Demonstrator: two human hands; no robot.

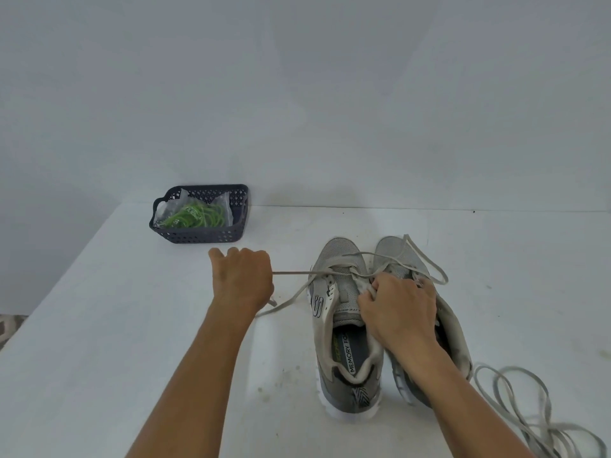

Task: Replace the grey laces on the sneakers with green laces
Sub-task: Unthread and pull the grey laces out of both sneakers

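Two grey sneakers stand side by side on the white table, toes pointing away from me. My left hand [243, 280] grips one end of the grey lace [291, 274] of the left sneaker [340, 312] and holds it taut out to the left. My right hand [398, 309] grips the inner edge of the left sneaker by its tongue and lies over the right sneaker [395, 251], hiding most of it. A loose grey lace [515, 404] lies coiled on the table at the right. Green laces [198, 214] in clear wrap sit in a basket at the back left.
The dark blue perforated basket [205, 234] stands near the table's far edge against a pale wall. The white table [115, 325] ends at a left edge that runs diagonally, with patterned floor [8, 325] beyond it.
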